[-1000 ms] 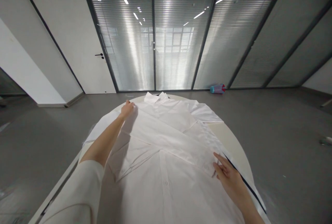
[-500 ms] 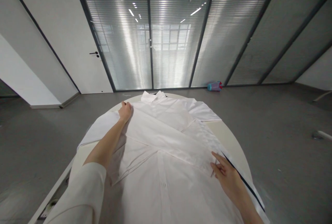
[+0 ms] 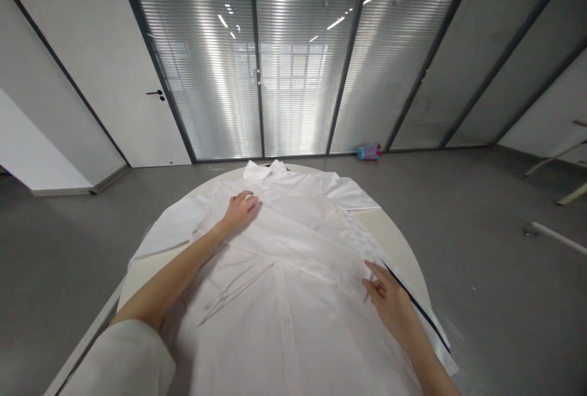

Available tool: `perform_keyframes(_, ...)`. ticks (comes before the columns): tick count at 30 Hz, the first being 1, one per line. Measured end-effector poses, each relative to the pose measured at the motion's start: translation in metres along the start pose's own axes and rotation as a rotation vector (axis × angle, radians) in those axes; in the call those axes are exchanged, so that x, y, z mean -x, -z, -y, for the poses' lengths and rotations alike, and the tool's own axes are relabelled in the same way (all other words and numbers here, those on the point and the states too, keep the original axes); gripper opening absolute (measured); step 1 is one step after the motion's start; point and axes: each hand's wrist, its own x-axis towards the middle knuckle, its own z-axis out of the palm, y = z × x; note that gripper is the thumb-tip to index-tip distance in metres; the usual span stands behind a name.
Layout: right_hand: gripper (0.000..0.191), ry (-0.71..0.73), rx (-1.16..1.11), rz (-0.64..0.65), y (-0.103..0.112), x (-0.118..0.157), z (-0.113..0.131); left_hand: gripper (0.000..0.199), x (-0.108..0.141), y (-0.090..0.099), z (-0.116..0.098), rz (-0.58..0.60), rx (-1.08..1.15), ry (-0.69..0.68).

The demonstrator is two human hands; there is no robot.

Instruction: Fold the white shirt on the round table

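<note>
A white shirt (image 3: 293, 316) lies spread over a round cream table (image 3: 398, 234), its collar at the far edge and a short sleeve out to each side. A long fold of cloth crosses its chest diagonally. My left hand (image 3: 243, 208) rests on the upper chest below the collar, fingers bent and a little apart, with no cloth visibly gripped. My right hand (image 3: 383, 292) is at the lower right end of the fold, thumb and forefinger apart, close to the cloth. A dark strip (image 3: 417, 304) runs along the shirt's right edge.
Beyond the table stand glass panels with blinds (image 3: 293, 109) and a white door (image 3: 151, 133) on the left. A blue and red item (image 3: 369, 151) lies on the floor by the glass. Pale furniture legs (image 3: 557, 238) show at the right.
My left hand has moved right, from the shirt's left shoulder onto the upper chest, and its fingers have loosened. My right hand stays by the fold. The view has shifted slightly.
</note>
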Motion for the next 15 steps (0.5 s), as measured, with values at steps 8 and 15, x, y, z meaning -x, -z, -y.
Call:
perform_keyframes(8, 0.051, -0.002, -0.034, 0.006, -0.001, -0.001, -0.002, 0.021, -0.007, -0.004, -0.011, 0.164, 0.136, 0.158)
perform_keyframes(15, 0.053, -0.021, -0.025, 0.018, 0.002, 0.001, 0.002, 0.015, -0.017, -0.003, -0.025, 0.199, 0.11, 0.305)
